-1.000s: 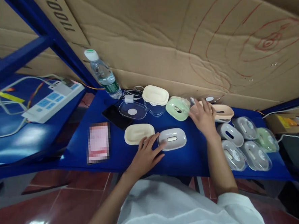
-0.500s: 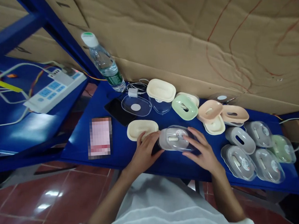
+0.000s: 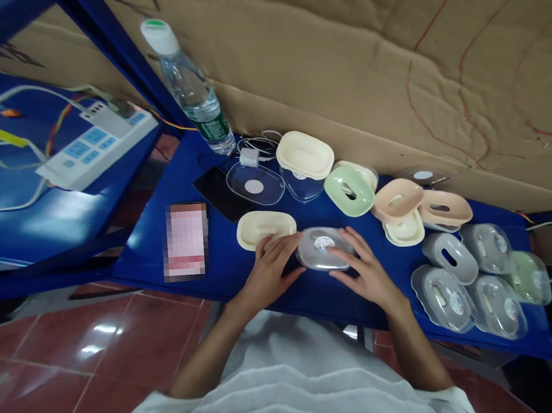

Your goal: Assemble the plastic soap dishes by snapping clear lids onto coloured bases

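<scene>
A grey soap box with a clear lid (image 3: 325, 261) is held between my two hands at the front of the blue table. A round sticker shows on its lid. My left hand (image 3: 271, 270) grips the left end, fingertips along the edge and thumb below. At the right end, my right hand (image 3: 368, 268) has its thumb on the near side and its fingers over the lid and far edge. Just behind my left fingers lies a cream tray (image 3: 264, 227), partly covered by them. Whether the soap box touches the table I cannot tell.
Lidded grey soap boxes (image 3: 445, 299) and a green one (image 3: 529, 278) stand at the right. Peach pieces (image 3: 400, 200), a green piece (image 3: 350, 192) and a clear lid (image 3: 255, 188) lie behind. Leftward are a water bottle (image 3: 199, 102), a phone (image 3: 221, 193) and a power strip (image 3: 95, 152).
The soap box has tipped in my hands, so its lid's sticker now faces me and the slot no longer shows. My head view has shifted slightly.
</scene>
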### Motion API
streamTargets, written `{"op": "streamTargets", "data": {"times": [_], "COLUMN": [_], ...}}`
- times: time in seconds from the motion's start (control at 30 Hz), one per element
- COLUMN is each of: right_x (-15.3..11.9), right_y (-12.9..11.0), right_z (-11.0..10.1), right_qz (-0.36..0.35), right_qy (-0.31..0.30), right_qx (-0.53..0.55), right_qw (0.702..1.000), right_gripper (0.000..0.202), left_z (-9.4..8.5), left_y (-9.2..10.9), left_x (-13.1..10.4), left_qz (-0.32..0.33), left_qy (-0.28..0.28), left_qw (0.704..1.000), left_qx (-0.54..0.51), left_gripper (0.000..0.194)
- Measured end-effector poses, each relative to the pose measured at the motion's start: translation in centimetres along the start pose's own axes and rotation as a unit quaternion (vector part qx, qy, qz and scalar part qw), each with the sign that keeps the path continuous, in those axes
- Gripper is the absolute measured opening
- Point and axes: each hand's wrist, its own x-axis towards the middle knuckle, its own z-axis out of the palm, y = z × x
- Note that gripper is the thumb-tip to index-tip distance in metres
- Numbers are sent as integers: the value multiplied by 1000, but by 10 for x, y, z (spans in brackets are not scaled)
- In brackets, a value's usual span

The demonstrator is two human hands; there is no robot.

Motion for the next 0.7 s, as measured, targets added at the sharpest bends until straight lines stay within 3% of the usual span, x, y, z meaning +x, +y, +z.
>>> {"op": "streamTargets", "data": {"times": [0.27,0.47,0.7], "right_x": [-2,-2,-13], "right_y": [8,11,-22], "right_z": [10,22,30], "right_qz": [15,113,124], "right_qy": [58,108,121], "right_qx": [-70,-62,-121], "right_qw": [996,986,977], "right_gripper": [63,66,74], "left_z": [1,-4,-9], "left_y": [2,5,5], "left_x": [0,1,0], "left_qz": [11,20,27], "left_qy": [-7,-42,-54], "left_qw": [999,998,998], "left_qx": [31,39,12], "left_gripper": [73,65,63]}}
